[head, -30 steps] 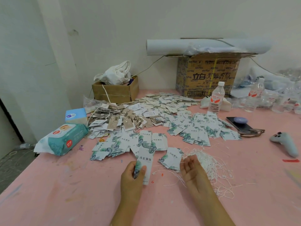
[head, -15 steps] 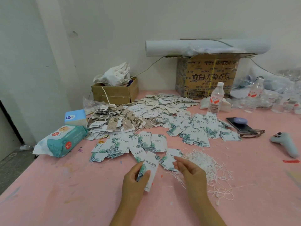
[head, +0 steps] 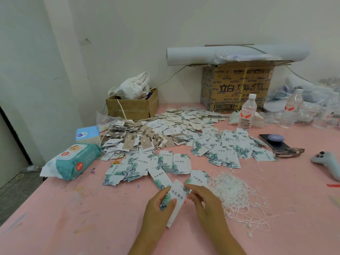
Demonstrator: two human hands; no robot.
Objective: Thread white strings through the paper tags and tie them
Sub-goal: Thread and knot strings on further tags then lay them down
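Your left hand (head: 158,208) grips a tag (head: 177,196) by its lower half, thumb across the leaf print, low over the table (head: 73,218). Your right hand (head: 206,203), fingers curled, pinches the tag's top corner; whether there's a string in there, I can't tell. The strings (head: 237,194) lie heaped just right of it. At the back, the small box (head: 128,109) holds white cloth (head: 134,87). The carton (head: 237,87) carries a roll (head: 220,54) on top, its contents hidden.
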